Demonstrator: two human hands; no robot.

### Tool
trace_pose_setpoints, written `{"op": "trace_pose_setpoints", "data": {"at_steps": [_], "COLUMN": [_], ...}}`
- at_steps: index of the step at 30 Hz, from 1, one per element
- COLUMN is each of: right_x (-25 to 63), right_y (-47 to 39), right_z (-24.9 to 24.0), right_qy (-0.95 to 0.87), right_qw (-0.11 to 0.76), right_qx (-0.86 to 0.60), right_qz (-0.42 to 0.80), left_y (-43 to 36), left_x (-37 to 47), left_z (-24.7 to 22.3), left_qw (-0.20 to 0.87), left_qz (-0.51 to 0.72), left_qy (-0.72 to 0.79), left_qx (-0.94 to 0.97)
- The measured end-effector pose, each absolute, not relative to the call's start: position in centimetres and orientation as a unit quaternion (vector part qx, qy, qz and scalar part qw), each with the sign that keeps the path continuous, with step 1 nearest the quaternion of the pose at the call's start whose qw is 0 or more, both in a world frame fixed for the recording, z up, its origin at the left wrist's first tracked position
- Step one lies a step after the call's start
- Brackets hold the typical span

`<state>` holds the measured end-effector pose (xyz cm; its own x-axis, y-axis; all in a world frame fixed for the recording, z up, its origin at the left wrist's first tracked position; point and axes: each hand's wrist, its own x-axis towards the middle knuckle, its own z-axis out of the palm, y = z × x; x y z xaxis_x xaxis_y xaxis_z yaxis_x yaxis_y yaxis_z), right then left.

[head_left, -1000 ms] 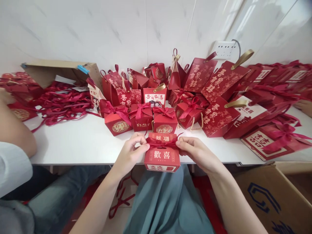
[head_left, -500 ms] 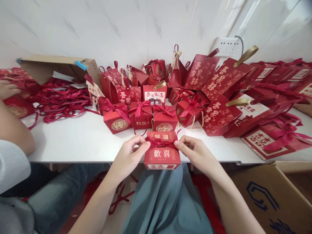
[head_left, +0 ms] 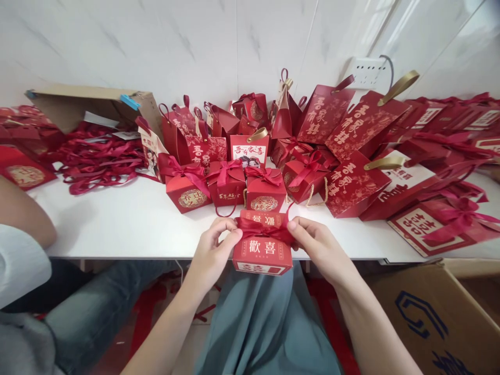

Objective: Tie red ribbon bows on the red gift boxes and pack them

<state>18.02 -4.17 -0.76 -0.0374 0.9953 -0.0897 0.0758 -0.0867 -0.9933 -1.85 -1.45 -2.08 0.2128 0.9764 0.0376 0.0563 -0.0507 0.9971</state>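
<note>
A small red gift box (head_left: 262,258) with white characters rests at the table's front edge, its front side facing me. Across its top runs a dark red ribbon (head_left: 263,230), gathered in the middle. My left hand (head_left: 219,240) pinches the ribbon's left loop between thumb and fingers at the box's left side. On the other side, my right hand (head_left: 310,237) pinches the ribbon's right part. A loose ribbon end sticks up beside the right fingertips. Just behind stand finished-looking red boxes with bows, such as a box with a gold round print (head_left: 264,195).
Many red boxes and bags, including a tall bag (head_left: 353,182), line the wall. At left lie a heap of ribbons (head_left: 103,156) and an open carton (head_left: 97,96). A co-worker's arm (head_left: 25,219) rests at the left; a cardboard box (head_left: 425,312) stands low at right.
Both hands have moved slightly apart, and the ribbon's bow looks pulled wider. The box has shifted a little to the right in view. The co-worker's hand at left has gone out of view.
</note>
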Motion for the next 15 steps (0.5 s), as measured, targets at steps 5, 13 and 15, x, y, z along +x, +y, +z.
{"op": "trace_pose_setpoints", "data": {"at_steps": [5,13,15], "right_x": [17.4,19.6,19.7], "right_y": [-4.9,-3.8,-3.1], "right_z": [-0.4,0.4,1.8], "right_qy": [-0.529,-0.57,-0.608], "right_qw": [0.43,0.482,0.479], "right_qx": [-0.57,-0.596,-0.609], "right_qz": [0.459,0.296,0.172], "left_y": [-2.7,-2.4,-2.3], "left_x": [-0.9,-1.2,-1.3], "left_z": [-2.2,-2.1,-2.1], "left_qw": [0.444,0.444,0.44], "left_qz": [0.475,0.453,0.445], "left_qy": [0.487,0.438,0.428], "left_qx": [0.583,0.637,0.652]}}
